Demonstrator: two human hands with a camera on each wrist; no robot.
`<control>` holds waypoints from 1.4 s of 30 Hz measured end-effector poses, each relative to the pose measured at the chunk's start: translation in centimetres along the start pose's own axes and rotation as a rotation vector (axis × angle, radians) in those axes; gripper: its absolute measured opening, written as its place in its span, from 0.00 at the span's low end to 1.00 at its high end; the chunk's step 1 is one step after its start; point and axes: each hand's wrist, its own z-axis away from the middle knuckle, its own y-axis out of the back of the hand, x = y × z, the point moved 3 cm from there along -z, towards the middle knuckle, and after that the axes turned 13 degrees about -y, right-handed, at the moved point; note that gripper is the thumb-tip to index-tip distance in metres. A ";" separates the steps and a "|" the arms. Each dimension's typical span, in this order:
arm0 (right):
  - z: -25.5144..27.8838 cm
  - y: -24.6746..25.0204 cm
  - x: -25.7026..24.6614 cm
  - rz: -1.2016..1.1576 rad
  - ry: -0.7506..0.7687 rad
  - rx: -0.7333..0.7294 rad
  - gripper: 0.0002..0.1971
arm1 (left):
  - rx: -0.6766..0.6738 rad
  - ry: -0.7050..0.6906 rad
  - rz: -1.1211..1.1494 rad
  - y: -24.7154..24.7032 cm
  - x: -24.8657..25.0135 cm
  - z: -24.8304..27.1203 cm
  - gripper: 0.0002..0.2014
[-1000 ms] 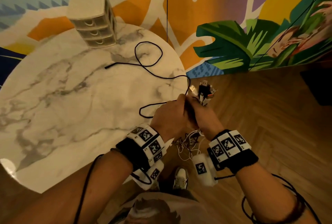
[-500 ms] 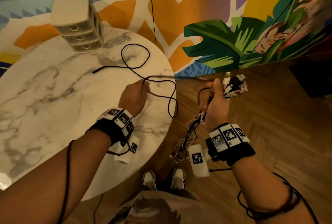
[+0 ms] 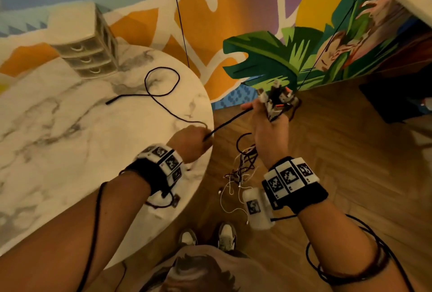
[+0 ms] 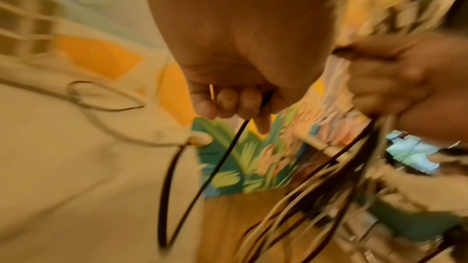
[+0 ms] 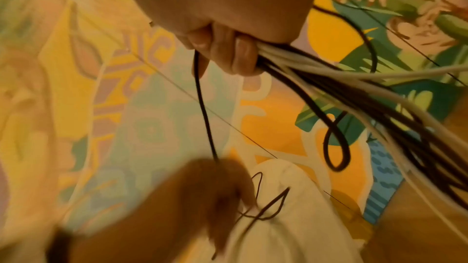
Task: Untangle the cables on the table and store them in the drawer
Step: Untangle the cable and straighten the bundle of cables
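A long black cable point(image 3: 161, 95) loops over the round marble table point(image 3: 70, 139), its free end lying near the middle. My left hand point(image 3: 190, 142) grips this cable at the table's right edge, fingers point(image 4: 228, 103) curled round it. From there it runs taut to my right hand point(image 3: 268, 123), held off the table over the floor. That hand grips a bundle of black and white cables point(image 5: 316, 79); their plugs point(image 3: 277, 100) stick up above the fist and the tangled ends point(image 3: 243, 170) hang below it. A small cream drawer unit point(image 3: 86, 41) stands at the table's far edge, drawers closed.
A painted mural wall point(image 3: 257, 34) rises right behind the table. Wooden parquet floor point(image 3: 350, 151) lies to the right, with a dark object point(image 3: 402, 100) at the far right. My shoes point(image 3: 208, 238) stand by the table's near edge. Thin black cords point(image 3: 180, 15) hang in front of the wall.
My hands have drawn apart and pulled the black cable taut between them. The right hand has risen away from the table with the bundle; the left has moved to the table's right edge.
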 end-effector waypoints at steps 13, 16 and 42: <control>-1.7 2.5 0.6 -0.091 -0.081 0.279 0.19 | -0.101 -0.378 -0.422 2.9 4.8 0.1 0.17; -2.0 3.7 1.0 -0.149 -0.158 0.328 0.20 | -0.119 -0.201 -0.003 1.2 4.2 0.6 0.18; -0.5 5.2 2.1 -0.189 -0.189 0.382 0.22 | 0.470 0.206 -0.424 4.8 -4.1 -3.3 0.17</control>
